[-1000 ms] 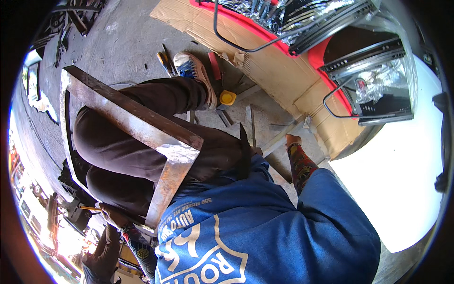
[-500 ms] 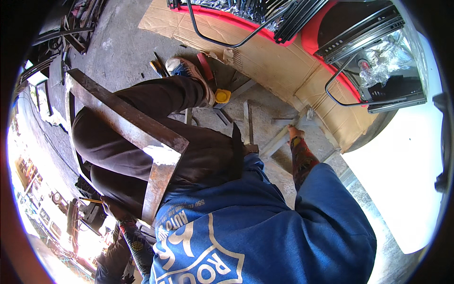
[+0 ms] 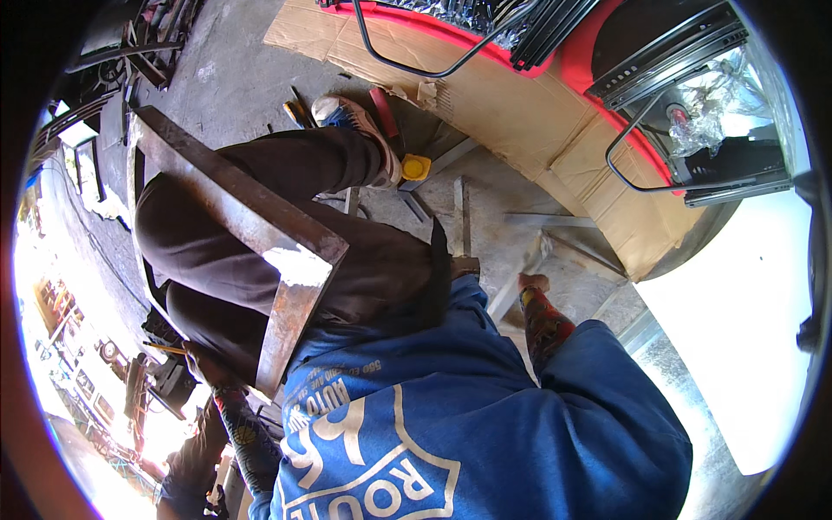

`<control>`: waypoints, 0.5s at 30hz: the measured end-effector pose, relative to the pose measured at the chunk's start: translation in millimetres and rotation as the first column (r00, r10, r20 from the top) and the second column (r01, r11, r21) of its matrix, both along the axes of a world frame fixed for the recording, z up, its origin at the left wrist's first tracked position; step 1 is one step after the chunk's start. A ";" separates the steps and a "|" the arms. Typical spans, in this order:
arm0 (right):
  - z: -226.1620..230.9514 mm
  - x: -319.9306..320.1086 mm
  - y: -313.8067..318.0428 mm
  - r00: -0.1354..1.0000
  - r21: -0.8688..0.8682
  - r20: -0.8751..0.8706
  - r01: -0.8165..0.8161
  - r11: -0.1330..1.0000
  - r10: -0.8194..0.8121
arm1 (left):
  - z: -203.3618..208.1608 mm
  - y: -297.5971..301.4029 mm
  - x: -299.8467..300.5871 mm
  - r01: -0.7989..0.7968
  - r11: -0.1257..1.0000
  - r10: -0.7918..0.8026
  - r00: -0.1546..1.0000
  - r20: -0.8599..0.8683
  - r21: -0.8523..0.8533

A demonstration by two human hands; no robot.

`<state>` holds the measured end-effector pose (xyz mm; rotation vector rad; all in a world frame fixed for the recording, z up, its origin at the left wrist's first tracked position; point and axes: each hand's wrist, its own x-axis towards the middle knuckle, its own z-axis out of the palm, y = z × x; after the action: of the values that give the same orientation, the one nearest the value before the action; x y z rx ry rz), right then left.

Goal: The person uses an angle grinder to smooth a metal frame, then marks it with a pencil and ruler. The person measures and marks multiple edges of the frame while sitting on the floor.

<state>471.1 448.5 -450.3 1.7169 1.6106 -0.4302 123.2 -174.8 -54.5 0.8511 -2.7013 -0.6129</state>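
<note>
My left hand (image 3: 201, 364) is at the lower left beside my legs, its fingers closed on a thin yellow pencil (image 3: 165, 347). Across my thighs rests a rusty angle-iron frame (image 3: 234, 204) with a bright bare patch at one corner. My right hand (image 3: 535, 282) is low at the right, closed against a pale metal bar (image 3: 511, 295) near the floor; the fingers are partly hidden. Other metal bars (image 3: 462, 208) lie around it. A yellow tape measure (image 3: 416, 167) sits on the floor beside my shoe (image 3: 355, 130).
Flattened cardboard (image 3: 520, 139) covers the floor ahead, bearing red and black seats (image 3: 641, 156) with metal rails and plastic wrap. A large white panel (image 3: 728, 347) stands at the right. Scrap metal (image 3: 121, 61) is piled far left. A red-handled tool (image 3: 384, 113) lies beyond my shoe.
My right hand has drawn back toward me, and the pale bar beside it has shifted the same way. My left hand still holds the pencil. The whole view has tilted slightly.
</note>
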 end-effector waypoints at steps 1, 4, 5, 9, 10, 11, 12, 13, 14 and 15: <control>-3.2 -11.3 -3.1 0.994 0.139 0.043 -0.110 0.984 0.105 | -2.0 -3.4 -0.9 -0.104 0.988 0.103 0.995 0.011 0.116; -13.9 -56.1 8.0 0.952 0.155 -0.274 0.187 0.970 -0.139 | -7.0 -15.5 0.8 -0.110 0.980 0.115 0.993 -0.022 0.166; -19.2 -71.5 14.8 0.820 -0.040 -0.371 0.454 0.890 -0.435 | -6.0 -20.2 1.4 -0.142 0.977 0.141 0.990 0.015 0.158; -50.1 -126.0 24.1 0.192 -0.552 -0.302 0.763 0.336 -0.934 | -0.6 -25.2 8.0 0.256 0.909 -0.226 0.966 0.129 -0.328; -57.6 -131.7 29.6 0.136 -0.598 -0.253 0.756 0.265 -0.958 | 4.1 -23.1 10.6 0.548 0.547 -0.377 0.836 0.398 -0.633; -63.8 -132.7 34.0 0.118 -0.608 -0.185 0.766 0.208 -0.976 | 4.6 -17.2 13.8 0.445 0.713 -0.388 0.894 0.224 -0.542; -70.8 -134.4 40.5 0.105 -0.588 -0.109 0.795 0.150 -0.988 | 3.9 -9.3 17.7 0.274 0.885 -0.250 0.962 0.113 -0.375; -77.2 -134.1 48.5 0.087 -0.531 -0.029 0.843 0.089 -0.996 | 0.9 1.2 21.6 0.085 0.996 -0.089 0.991 -0.103 -0.039; -81.5 -130.9 56.0 0.081 -0.456 0.035 0.888 0.056 -0.996 | 2.6 13.2 32.2 -0.076 0.931 0.152 0.970 -0.191 0.356; -85.2 -130.0 61.7 0.058 -0.384 0.072 0.923 0.026 -0.996 | -1.1 25.3 30.9 -0.064 0.916 0.171 0.956 -0.239 0.397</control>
<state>341.1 510.2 -535.5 2.3004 0.0074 -1.5282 154.1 -149.5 -55.6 0.9343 -2.2973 -1.1668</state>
